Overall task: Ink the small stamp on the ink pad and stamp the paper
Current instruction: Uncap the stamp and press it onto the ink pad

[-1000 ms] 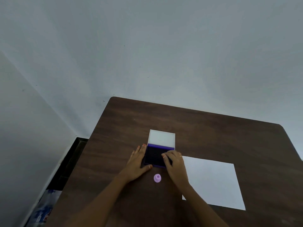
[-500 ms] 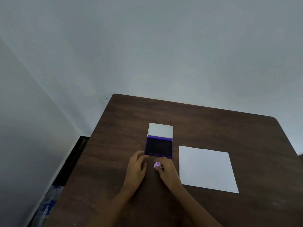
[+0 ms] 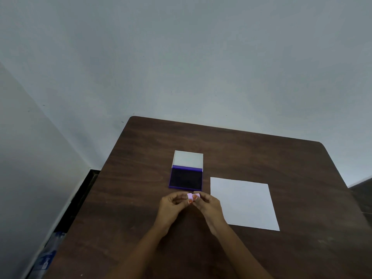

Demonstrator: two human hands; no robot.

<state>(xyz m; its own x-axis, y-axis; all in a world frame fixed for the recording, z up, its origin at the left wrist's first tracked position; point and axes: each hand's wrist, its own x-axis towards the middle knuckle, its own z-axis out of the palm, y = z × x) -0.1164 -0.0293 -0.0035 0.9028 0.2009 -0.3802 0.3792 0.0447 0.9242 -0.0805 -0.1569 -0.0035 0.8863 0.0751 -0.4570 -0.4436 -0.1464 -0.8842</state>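
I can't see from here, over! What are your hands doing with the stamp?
Both hands, left and right, pinching the small stamp just off the table. Ink pad open, paper blank. Nothing in the way.

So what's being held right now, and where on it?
The small stamp, pinched by its sides between the fingertips of the left hand and the right hand.

Left hand and right hand pinch the small stamp just before the open ink pad.
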